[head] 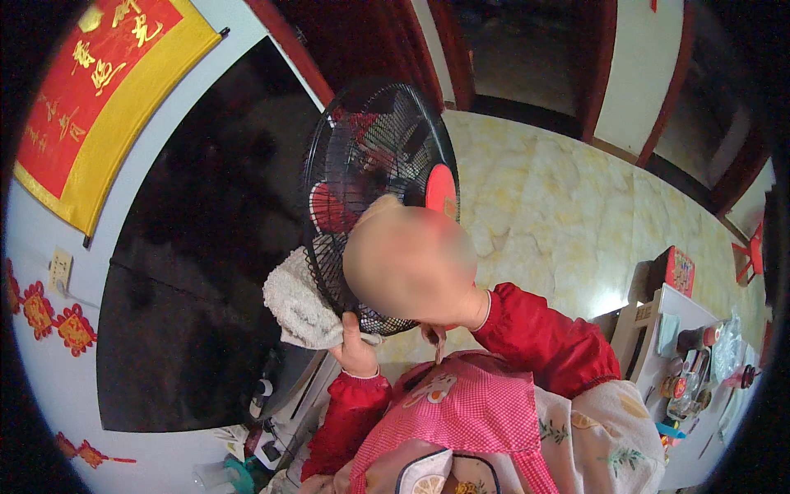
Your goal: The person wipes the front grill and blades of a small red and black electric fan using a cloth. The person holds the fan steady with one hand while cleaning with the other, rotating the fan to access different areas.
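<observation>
A fan with a round black wire guard (386,133) stands upright before me, with a red disc (441,188) at the right of its guard. My left hand (358,352) grips a whitish terry cloth (299,302) at the guard's lower left rim, its thumb upward. The cloth lies against the outside of the rim. My right hand (410,265) is close to the camera, in front of the guard's lower part. A blur covers most of it, so its fingers and anything in them cannot be made out. The fan's base is hidden.
A large black television screen (203,247) is on the wall at left, beside a red and yellow hanging scroll (105,111). Jars and bottles stand on a white table (685,309) at right, near a red stool (750,253). Red door frames line the far side.
</observation>
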`<state>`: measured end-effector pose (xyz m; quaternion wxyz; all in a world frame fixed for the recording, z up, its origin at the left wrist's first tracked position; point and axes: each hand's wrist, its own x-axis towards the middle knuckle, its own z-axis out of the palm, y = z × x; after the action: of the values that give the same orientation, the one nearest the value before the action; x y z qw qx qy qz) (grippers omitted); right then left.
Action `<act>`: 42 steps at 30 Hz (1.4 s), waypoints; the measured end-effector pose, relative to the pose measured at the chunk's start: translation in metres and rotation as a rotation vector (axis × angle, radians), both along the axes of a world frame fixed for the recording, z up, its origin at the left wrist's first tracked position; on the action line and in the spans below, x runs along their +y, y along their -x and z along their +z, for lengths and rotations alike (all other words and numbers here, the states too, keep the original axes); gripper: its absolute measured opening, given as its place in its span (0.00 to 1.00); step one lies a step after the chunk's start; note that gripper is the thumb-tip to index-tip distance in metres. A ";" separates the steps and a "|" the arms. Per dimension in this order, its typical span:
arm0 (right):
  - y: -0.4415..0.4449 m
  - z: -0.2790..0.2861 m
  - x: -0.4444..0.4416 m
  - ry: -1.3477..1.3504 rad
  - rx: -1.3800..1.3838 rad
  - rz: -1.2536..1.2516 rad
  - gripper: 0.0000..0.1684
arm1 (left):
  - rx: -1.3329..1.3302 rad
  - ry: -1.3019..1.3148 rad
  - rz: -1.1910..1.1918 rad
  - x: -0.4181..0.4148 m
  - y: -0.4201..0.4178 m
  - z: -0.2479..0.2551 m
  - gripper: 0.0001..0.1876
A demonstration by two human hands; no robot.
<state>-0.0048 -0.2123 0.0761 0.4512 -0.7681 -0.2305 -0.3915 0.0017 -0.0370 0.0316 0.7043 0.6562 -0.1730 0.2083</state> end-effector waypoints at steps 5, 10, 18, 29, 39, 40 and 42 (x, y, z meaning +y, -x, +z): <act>-0.015 -0.039 -0.013 -0.286 0.048 -0.267 0.27 | 0.062 0.182 -0.054 0.002 -0.008 -0.011 0.27; -0.026 -0.075 -0.035 -0.455 0.250 -0.356 0.31 | 0.121 0.167 -0.095 0.000 -0.001 -0.003 0.27; 0.043 -0.086 0.034 0.018 0.125 -0.089 0.28 | 0.062 0.133 -0.020 0.003 -0.003 -0.011 0.29; 0.000 -0.112 -0.009 -0.539 0.237 -0.013 0.28 | 0.038 0.074 -0.063 0.016 -0.018 -0.025 0.28; 0.042 -0.127 0.038 -0.128 0.190 -0.130 0.28 | 0.032 0.151 -0.061 0.008 -0.008 -0.014 0.27; 0.053 -0.116 0.039 0.001 0.259 -0.024 0.30 | 0.031 0.083 -0.008 0.015 -0.012 -0.023 0.27; 0.050 -0.123 0.036 0.110 0.302 0.098 0.31 | 0.019 0.087 0.011 0.019 -0.015 -0.028 0.27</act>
<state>-0.0547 -0.1765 -0.0470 0.4568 -0.8294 -0.2185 -0.2361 0.0170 -0.0183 0.0040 0.7327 0.6277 -0.1537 0.2133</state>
